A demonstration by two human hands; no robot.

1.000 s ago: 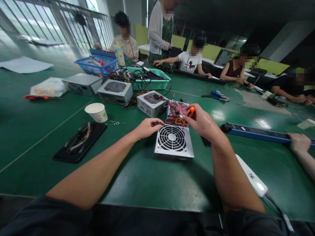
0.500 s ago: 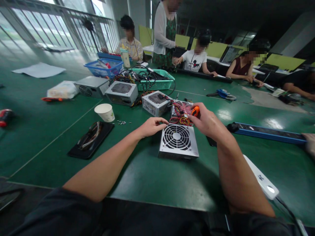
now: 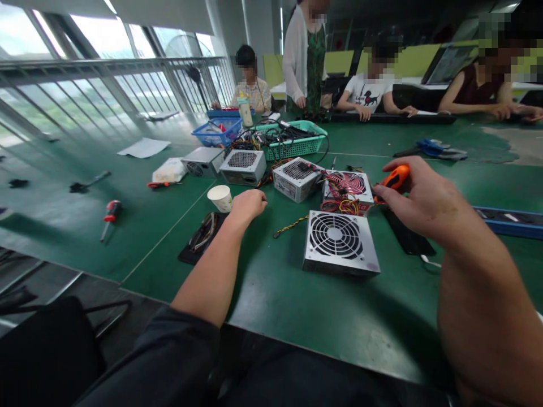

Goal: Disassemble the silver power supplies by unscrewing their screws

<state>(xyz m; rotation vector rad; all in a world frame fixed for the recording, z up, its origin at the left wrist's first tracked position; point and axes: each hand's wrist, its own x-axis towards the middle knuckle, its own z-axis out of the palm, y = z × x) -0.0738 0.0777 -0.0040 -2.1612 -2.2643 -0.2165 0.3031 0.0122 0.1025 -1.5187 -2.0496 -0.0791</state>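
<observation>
My left hand (image 3: 250, 204) is closed over the table beside the white paper cup (image 3: 219, 198), fingertips pinched together; what it may hold is hidden. In my right hand (image 3: 428, 198) is a screwdriver with an orange handle (image 3: 396, 177), held above the table to the right of the power supplies. Between my hands lies a silver power supply (image 3: 368, 246), fan grille (image 3: 336, 234) facing up, touched by neither hand. Behind it sits another power supply with a red fan (image 3: 350, 182) and bundled red and yellow wires (image 3: 344, 204). A yellow-black cable (image 3: 291, 227) sticks out to the left.
Several more power supplies (image 3: 242, 167) stand behind, before a green basket (image 3: 292, 148) of cables and a blue basket (image 3: 217, 133). Glasses (image 3: 204, 230) lie on a dark case near my left forearm. A red screwdriver (image 3: 111, 215) is farther left. Co-workers sit across the table.
My left hand has left the silver power supply and moved left to the cup. My right hand has drawn the screwdriver away to the right. The view has turned left.
</observation>
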